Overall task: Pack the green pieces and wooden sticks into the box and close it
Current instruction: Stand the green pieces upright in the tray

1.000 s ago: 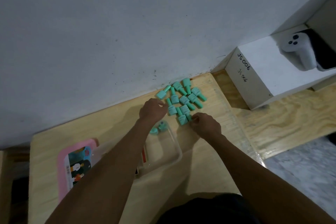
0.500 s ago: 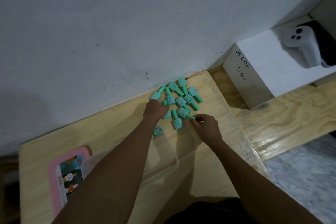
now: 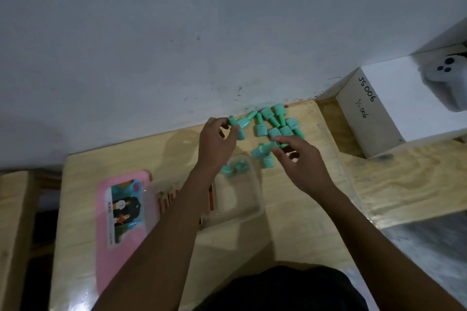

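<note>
Several green pieces (image 3: 274, 122) lie in a loose cluster at the far edge of the wooden table (image 3: 290, 230), against the wall. My left hand (image 3: 216, 144) pinches one green piece (image 3: 238, 125) at the cluster's left end. My right hand (image 3: 297, 161) holds another green piece (image 3: 264, 150) by its stem, just above the table. A clear plastic box (image 3: 242, 199) sits open under my left forearm, with two green pieces (image 3: 233, 168) in its far corner and red-tipped wooden sticks (image 3: 166, 201) partly hidden at its left end. The pink lid (image 3: 118, 212) lies left of the box.
A white cardboard box (image 3: 394, 113) marked JS 006 stands to the right on a lower wooden surface, with a white controller (image 3: 444, 78) on it. The grey wall runs along the table's far edge. Grey marbled floor shows at lower right.
Both hands have closed on green pieces from the cluster and lifted them; my right hand has drawn its piece back toward the box. The camera has tilted slightly.
</note>
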